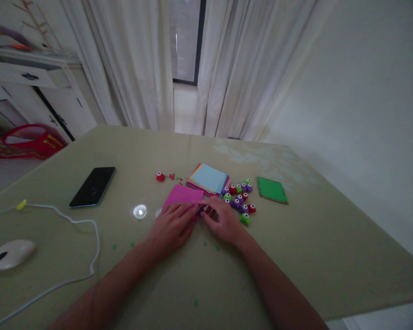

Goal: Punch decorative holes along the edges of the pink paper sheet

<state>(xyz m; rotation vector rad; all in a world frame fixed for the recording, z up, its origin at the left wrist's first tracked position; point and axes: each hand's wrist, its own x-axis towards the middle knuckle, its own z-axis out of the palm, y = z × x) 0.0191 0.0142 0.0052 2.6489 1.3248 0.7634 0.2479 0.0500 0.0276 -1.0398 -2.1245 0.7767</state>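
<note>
No text, label, brand or number can be read anywhere in the dim scene. The red bag (27, 144) at far left carries yellow markings too small and blurred to make out; the dark phone (92, 186) on the bench (296, 238) shows a blank screen.

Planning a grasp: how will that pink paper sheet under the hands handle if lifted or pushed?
The pink sheet looks thin and flat, so probably floppy and very light. On the smooth tablecloth it would likely slide easily; both hands, left hand and right hand, press its near edge.
</note>
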